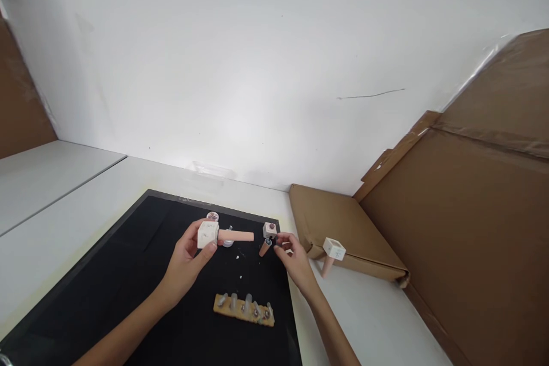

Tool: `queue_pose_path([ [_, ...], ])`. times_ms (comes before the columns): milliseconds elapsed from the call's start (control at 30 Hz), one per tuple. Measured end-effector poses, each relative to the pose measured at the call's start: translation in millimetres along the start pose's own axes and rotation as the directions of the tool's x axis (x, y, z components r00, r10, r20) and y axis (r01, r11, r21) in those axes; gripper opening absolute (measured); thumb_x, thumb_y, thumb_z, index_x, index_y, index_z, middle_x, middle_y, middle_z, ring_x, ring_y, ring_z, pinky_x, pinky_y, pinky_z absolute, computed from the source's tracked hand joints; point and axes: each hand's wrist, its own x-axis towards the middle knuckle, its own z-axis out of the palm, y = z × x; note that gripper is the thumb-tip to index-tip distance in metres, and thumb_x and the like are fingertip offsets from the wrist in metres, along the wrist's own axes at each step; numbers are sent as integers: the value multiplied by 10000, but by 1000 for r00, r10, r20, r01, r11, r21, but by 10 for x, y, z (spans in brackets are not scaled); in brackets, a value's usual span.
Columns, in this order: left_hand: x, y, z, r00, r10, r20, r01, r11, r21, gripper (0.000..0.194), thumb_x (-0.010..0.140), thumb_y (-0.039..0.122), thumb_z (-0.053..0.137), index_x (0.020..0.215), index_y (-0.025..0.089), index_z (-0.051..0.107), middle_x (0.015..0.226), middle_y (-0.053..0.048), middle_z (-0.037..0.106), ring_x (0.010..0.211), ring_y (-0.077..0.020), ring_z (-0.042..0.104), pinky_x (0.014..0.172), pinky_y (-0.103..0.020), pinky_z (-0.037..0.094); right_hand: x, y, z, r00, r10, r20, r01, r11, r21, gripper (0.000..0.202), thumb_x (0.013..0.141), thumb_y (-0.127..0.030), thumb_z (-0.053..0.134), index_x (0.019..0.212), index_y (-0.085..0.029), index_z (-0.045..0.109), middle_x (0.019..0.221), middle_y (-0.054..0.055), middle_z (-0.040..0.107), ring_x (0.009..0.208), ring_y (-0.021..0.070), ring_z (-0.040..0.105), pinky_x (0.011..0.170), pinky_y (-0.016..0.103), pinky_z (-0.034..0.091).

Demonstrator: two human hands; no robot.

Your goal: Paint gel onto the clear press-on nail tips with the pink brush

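A: Your left hand [189, 254] grips white cube w/ pink peg [223, 235], frame centre
B: Right hand [291, 254] pinches sth small, can't tell what. Peg could slip out if you tilt

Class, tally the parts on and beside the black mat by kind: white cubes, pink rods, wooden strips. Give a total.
White cubes: 3 – held in the left hand, by the right hand, off the mat
Pink rods: 3 –
Wooden strips: 1 –
Total: 7
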Motion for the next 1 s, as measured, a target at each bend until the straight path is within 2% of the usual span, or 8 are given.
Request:
queue_pose_path([
  [133,-13,12,8,1000,-21,4,21,1000,16,431,727,413,710,1062,170,590,893,-54,707,819,-209,680,761,-300,532,14,57,101,996,-62,58,68,992,-103,223,911,-298,567,1069,-144,599,1041,58,637,871,176,637,758,368,544],
  [300,-11,-26,-12,999,-39,24,39,999,18,401,746,371,704,1076,179,581,906,-47,706,851,-203,677,788,-289,519,26,-49,157,989,-121,84,138,957,-255,202,906,-309,573,1011,-141,615,1003,50,645,881,179,633,785,382,530],
  [433,14,-45,-44,999,-24,30,24,1000,14,399,769,335,690,1113,179,564,900,-39,705,869,-191,667,812,-274,501,20,-140,340,987,-143,72,159,910,-384,205,899,-324,577,1013,-159,615,1037,59,635,926,191,617,820,398,515],
  [567,35,-40,-63,999,-15,32,14,1000,19,428,780,340,679,1151,172,548,947,-54,707,896,-192,660,836,-276,488,49,-229,460,984,-165,65,177,886,-430,171,922,-312,544,970,-172,629,1013,52,647,872,164,624,785,357,526],
  [700,43,-21,-62,1000,-20,14,20,1000,0,427,773,342,687,1144,177,553,1161,-89,651,926,-192,658,842,-280,487,111,-318,197,984,-175,-36,144,896,-420,216,934,-338,514,938,-149,619,879,28,654,757,144,625,715,329,518],
  [800,42,-17,-62,1000,-19,20,19,1000,10,420,785,325,680,1154,175,549,996,-60,696,909,-189,651,827,-272,483,191,-392,-168,979,-180,-97,127,907,-401,237,904,-347,486,898,-157,628,771,43,667,678,173,612,634,307,478],
  [867,37,-22,-63,999,-16,35,15,1000,18,412,793,312,676,1159,174,547,891,-37,703,883,-182,646,815,-264,478,255,-446,-382,975,-190,-113,130,908,-399,226,848,-356,511,864,-167,634,787,64,666,659,189,591,614,310,455],
  [1000,28,-26,-59,999,-14,43,13,1000,22,393,795,305,676,1144,170,553,904,-41,700,887,-183,641,822,-267,471,372,-543,-572,980,-190,-55,156,915,-372,191,779,-335,542,821,-177,641,782,63,667,649,191,580,610,305,446],
])
